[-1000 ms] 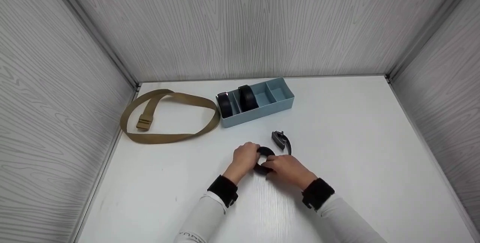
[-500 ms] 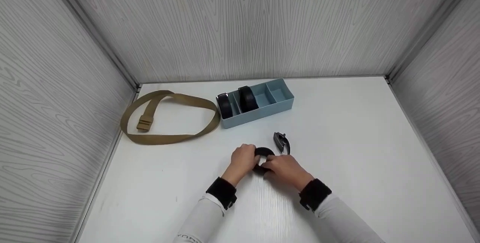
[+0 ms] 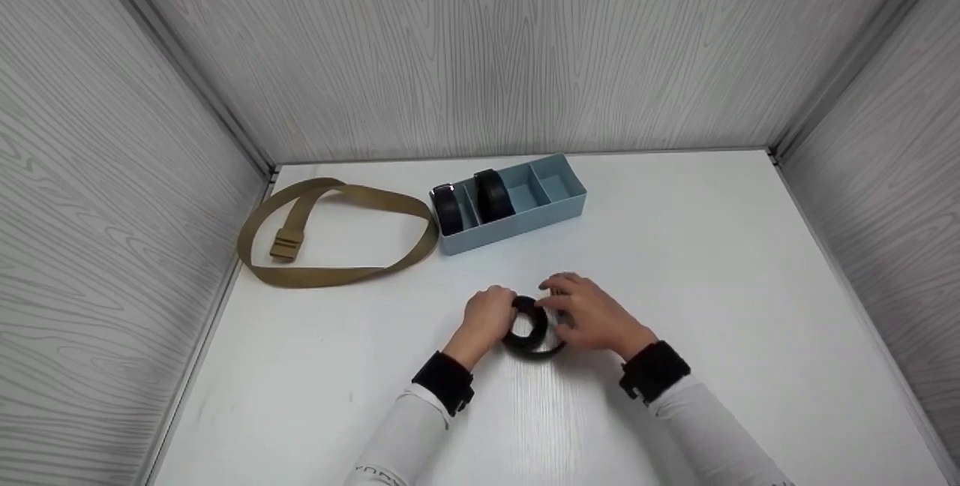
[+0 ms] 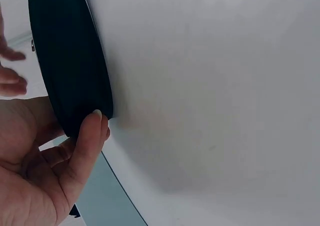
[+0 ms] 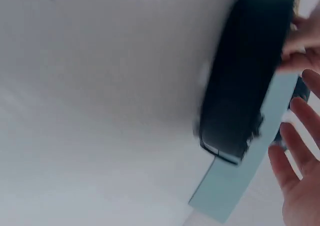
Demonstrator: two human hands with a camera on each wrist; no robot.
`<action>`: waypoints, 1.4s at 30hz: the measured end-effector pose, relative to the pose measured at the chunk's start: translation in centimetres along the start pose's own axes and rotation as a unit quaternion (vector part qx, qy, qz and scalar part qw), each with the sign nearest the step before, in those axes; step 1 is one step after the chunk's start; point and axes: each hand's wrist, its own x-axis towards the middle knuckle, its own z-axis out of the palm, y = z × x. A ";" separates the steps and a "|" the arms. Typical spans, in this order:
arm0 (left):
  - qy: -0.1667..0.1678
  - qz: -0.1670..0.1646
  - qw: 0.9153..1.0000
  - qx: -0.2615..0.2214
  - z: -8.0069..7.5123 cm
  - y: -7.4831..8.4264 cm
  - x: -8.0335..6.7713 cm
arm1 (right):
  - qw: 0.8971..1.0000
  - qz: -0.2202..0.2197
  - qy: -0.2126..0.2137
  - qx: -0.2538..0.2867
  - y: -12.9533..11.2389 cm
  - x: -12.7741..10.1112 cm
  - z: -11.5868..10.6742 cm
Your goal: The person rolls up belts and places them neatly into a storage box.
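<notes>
Coiled black belt (image 3: 531, 328), on table: L hand (image 3: 487, 315) pinches roll w/ thumb + fingers, R hand (image 3: 592, 313) fingers spread loose beside it; judged best kept tight, edges flush.

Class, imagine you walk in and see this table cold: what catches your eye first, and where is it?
Two hands meet at the table's near middle: the left hand grips a rolled black belt, the right hand hovers open beside it. Behind, a blue divided box holds two more black rolls; a tan strap loops at the far left.
</notes>
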 end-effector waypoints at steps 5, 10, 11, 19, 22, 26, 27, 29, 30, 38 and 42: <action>-0.013 0.018 1.000 0.002 0.1 -0.1 -0.1 | 0.997 0.043 -0.007 -0.069 1.5 -0.1 -1.0; -0.010 0.019 1.000 0.007 0.1 -0.1 -0.1 | 0.987 0.129 -0.011 -0.096 2.6 -0.2 -1.7; -0.007 0.018 1.000 0.007 0.1 -0.1 -0.1 | 0.984 0.151 -0.010 -0.097 2.8 -0.4 -1.8; -0.008 0.017 1.000 0.004 0.2 -0.1 -0.1 | 0.941 0.337 0.034 -0.002 5.8 -2.1 -2.8; -0.009 0.015 1.000 0.003 0.1 -0.1 0.0 | 0.932 0.357 0.053 0.021 6.3 -2.4 -3.3; -0.022 0.009 1.000 0.000 -0.1 0.0 0.1 | 0.959 0.276 0.057 0.001 4.8 -2.2 -3.5; -0.025 0.007 1.000 0.000 -0.2 0.0 0.1 | 0.970 0.237 0.054 -0.009 4.0 -2.1 -3.3; -0.031 0.004 1.000 0.000 -0.2 0.0 0.1 | 0.989 0.143 0.037 -0.025 2.2 -1.9 -2.7; -0.032 0.003 0.999 -0.001 -0.2 0.0 0.1 | 0.995 0.095 0.022 -0.027 1.3 -1.8 -2.4; -0.034 0.001 0.999 -0.007 -0.2 0.0 0.1 | 0.995 -0.033 -0.092 -0.005 -3.0 -2.1 0.8; -0.044 0.012 0.999 -0.006 -0.5 -0.1 0.2 | 0.997 -0.028 -0.052 -0.053 -2.2 -2.1 1.2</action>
